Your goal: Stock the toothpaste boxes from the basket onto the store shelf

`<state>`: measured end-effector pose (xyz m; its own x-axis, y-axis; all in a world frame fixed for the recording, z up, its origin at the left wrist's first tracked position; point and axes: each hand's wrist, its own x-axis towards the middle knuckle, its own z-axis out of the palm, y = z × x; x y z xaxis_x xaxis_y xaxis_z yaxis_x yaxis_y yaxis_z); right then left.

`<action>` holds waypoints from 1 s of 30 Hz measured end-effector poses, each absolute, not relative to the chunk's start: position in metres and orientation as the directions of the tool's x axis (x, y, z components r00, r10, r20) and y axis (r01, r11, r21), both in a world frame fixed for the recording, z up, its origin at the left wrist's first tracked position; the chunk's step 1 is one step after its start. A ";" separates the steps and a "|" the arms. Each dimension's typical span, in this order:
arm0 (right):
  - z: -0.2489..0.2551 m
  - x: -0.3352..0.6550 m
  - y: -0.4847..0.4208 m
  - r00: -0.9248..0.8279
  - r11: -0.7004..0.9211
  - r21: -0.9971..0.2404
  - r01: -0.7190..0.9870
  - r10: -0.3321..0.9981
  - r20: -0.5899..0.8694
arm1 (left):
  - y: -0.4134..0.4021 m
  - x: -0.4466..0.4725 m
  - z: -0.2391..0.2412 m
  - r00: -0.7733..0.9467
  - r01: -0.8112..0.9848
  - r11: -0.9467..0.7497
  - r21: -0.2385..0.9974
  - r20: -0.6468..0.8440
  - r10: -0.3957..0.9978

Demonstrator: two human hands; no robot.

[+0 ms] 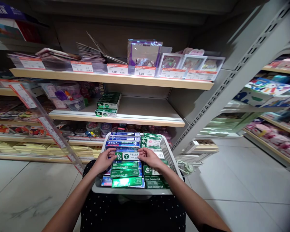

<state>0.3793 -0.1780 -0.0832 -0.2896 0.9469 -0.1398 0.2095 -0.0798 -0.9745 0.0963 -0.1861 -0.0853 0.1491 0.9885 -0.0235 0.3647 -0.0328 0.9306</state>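
A white plastic basket [132, 190] rests on my lap, filled with toothpaste boxes. Between my two hands is a green-and-white toothpaste box [127, 156]. The fingers of my left hand [103, 162] close on its left end, and my right hand [148, 158] grips its right end. Nearer me lie green Doc.Golden boxes [124, 173], on top of blue ones. Blue toothpaste boxes [122, 144] fill the far left of the basket, with more green and white boxes [151, 140] at the far right.
Ahead, the middle shelf [145, 109] carries a stack of green toothpaste boxes [108, 102] and clear tubs [71, 93] on its left. The upper shelf [111, 77] has price tags and packaged goods. A slanted grey post [222, 83] stands at the right; tiled floor [232, 174] lies beyond.
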 end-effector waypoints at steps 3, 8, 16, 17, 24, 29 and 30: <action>-0.080 0.379 -0.179 -0.292 -0.095 -0.977 0.191 0.945 -0.149 | -0.182 0.095 -0.087 0.148 0.294 0.010 0.956 -0.056 0.987; -0.077 0.377 -0.183 -0.287 -0.086 -0.977 0.193 0.948 -0.140 | -0.184 0.093 -0.084 0.157 0.216 0.059 0.975 -0.095 0.983; -0.050 0.356 -0.156 -0.299 0.076 -0.973 0.219 0.954 0.007 | -0.168 0.080 -0.071 0.054 0.177 -0.002 0.984 -0.008 0.999; -0.043 0.349 -0.146 -0.284 0.104 -0.971 0.214 0.958 0.040 | -0.160 0.075 -0.064 0.033 0.191 -0.040 0.981 0.035 0.999; 0.019 0.285 -0.056 -0.128 0.356 -0.906 0.228 0.934 0.334 | -0.074 0.039 0.017 -0.134 0.341 -0.292 0.894 0.353 0.926; 0.044 0.243 -0.002 -0.038 0.408 -0.846 0.344 0.906 0.422 | -0.023 0.022 0.049 -0.252 0.496 -0.296 0.816 0.462 0.850; 0.045 0.236 0.005 -0.024 0.406 -0.834 0.374 0.903 0.429 | -0.016 0.020 0.050 -0.268 0.533 -0.270 0.802 0.463 0.845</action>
